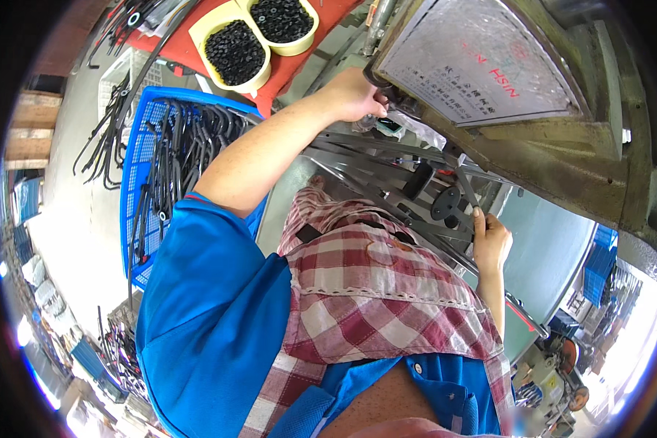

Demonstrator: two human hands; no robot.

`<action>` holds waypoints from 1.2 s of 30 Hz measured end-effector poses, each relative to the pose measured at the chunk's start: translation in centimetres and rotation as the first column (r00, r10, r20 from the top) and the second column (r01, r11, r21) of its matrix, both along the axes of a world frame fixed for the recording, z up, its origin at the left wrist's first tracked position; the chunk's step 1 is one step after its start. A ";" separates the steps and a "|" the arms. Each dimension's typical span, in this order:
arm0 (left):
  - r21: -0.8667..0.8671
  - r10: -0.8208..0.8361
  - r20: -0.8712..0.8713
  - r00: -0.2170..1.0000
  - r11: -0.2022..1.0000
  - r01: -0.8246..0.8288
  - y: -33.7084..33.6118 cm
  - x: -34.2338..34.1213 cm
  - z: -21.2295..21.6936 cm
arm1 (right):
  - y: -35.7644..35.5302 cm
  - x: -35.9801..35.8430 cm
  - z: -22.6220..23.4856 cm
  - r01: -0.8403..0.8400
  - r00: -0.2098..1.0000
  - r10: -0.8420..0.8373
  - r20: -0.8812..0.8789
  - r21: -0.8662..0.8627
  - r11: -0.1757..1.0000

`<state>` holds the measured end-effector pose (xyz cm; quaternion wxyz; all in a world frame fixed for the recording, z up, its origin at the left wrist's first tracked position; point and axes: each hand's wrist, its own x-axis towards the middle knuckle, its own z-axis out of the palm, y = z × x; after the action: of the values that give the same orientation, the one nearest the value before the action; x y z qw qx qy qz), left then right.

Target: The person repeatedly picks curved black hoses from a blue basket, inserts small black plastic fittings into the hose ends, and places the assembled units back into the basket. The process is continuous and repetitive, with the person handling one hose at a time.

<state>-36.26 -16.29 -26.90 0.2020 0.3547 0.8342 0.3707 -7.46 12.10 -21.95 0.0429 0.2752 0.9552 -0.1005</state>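
Observation:
My left hand (pixel 354 95) is raised beside the machine's edge, its fingers curled and closed. What lies in its grip is hidden; a dark part shows by the fingertips. Lower and to the right, my right hand (pixel 493 242) is closed around the end of a thin grey metal bar (pixel 467 188), thumb upward. Between the hands, several metal bars (pixel 358 168) run across in front of my checked apron (pixel 372 277). A black oval plate (pixel 446 203) and a black block (pixel 418 180) sit among them, close to my right hand.
A heavy machine with a metal plate (pixel 482 62) overhangs the upper right. Two yellow bins (pixel 266 77) of small black rings stand on a red surface (pixel 281 86). At left, a blue basket (pixel 130 197) holds bent black rods (pixel 190 142). A greenish surface (pixel 547 248) lies right.

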 end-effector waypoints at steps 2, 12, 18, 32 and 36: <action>0.044 0.095 -0.190 0.977 0.995 -0.088 -0.2 1.2 -1.1 | 0.4 -0.1 -0.6 0.008 1.000 -0.008 -0.002 -0.006 1.000; -0.339 -0.124 0.043 0.991 0.931 0.131 -5.5 4.7 -1.1 | 0.2 0.1 -2.1 -0.020 0.998 0.016 0.064 0.062 0.998; -0.304 -0.316 0.094 0.944 0.894 0.329 -8.1 5.6 -0.1 | -1.5 1.5 -0.8 -0.018 0.999 0.016 0.028 0.069 0.997; -0.085 -0.338 -0.512 0.789 0.935 0.345 -1.2 -2.2 -1.4 | -1.5 5.5 1.6 0.182 0.981 -0.180 -0.070 0.025 0.983; -0.075 -0.344 -0.560 0.754 0.927 0.367 0.2 -2.5 -2.8 | -1.4 5.3 1.7 0.214 0.975 -0.213 -0.058 0.004 0.977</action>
<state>-38.73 -16.13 -29.68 0.0062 0.6039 0.7660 0.2203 -2.11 10.68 -20.29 0.0029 0.3733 0.9214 -0.1075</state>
